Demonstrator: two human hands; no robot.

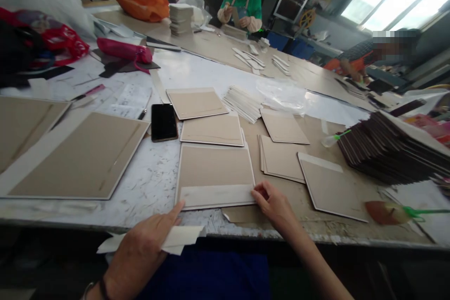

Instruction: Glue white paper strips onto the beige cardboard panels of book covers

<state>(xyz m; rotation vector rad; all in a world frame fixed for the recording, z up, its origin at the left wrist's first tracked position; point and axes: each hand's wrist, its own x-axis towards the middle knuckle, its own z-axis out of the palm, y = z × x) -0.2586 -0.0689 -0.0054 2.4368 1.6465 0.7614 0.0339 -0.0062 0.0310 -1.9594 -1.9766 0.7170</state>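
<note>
A brown cardboard panel (214,168) with a white paper strip (216,195) along its near edge lies at the table's front. My right hand (272,204) pinches the strip's right end at the panel's corner. My left hand (140,248) is closed on a small bundle of white paper strips (183,238) below the table edge, its forefinger reaching to the panel's left corner. Two similar panels, one (212,129) just behind and another (196,102) farther back, lie in a row.
A black phone (163,122) lies left of the panels, with large boards (79,157) farther left. More panels (281,157) and a dark stack (393,147) sit at right. A glue bottle (393,212) lies near the front right. Two people work across the table.
</note>
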